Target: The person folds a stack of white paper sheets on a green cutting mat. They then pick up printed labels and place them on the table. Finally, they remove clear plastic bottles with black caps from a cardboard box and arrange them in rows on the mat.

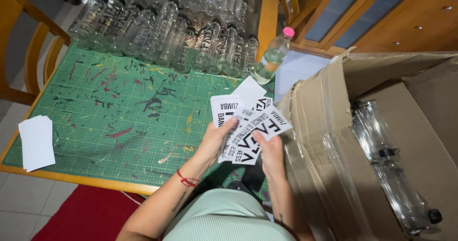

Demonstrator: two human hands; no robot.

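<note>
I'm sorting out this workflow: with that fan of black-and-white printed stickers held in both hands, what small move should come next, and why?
Probably slide one sticker off the fan of black-and-white printed stickers with the right hand while the left hand steadies the rest. The sheets overlap, splayed between both hands, so none is free for handling yet.

head view, looking steeply down, close

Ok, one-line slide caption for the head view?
Both hands, left and right, fan white printed stickers over a paint-stained green cutting mat, clear plastic bottles behind, open cardboard box alongside.
</note>
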